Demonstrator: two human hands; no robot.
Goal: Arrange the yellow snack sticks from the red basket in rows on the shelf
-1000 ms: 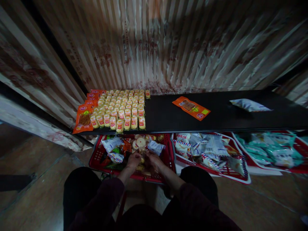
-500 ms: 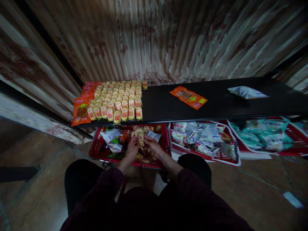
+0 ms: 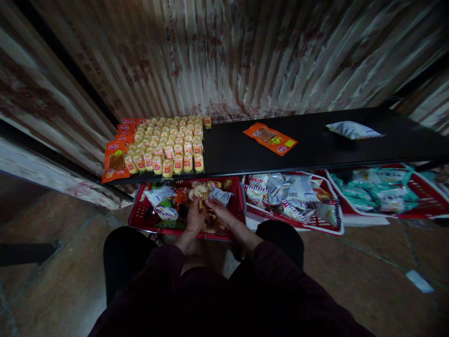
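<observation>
My left hand (image 3: 195, 216) and my right hand (image 3: 218, 210) come together over a red basket (image 3: 137, 217) in front of the shelf edge. Between their fingertips is a small yellowish wrapped snack (image 3: 201, 202), held by both and partly hidden by the fingers. Around the hands in the basket lie white packets with striped edges (image 3: 166, 213), an orange packet (image 3: 180, 196) and round pale snacks (image 3: 199, 190). Rows of small yellow wrapped cakes (image 3: 168, 145) stand on the left of the black shelf (image 3: 228, 150).
Orange packets (image 3: 115, 161) line the shelf's left end. Another orange packet (image 3: 270, 138) and a white packet (image 3: 352, 130) lie farther right. Below are a basket of white packets (image 3: 298, 189) and one of green packets (image 3: 389, 189). My knees flank the near basket.
The view has shifted slightly. My hands have drawn closer together around the yellowish snack, which now shows less between the fingers.
</observation>
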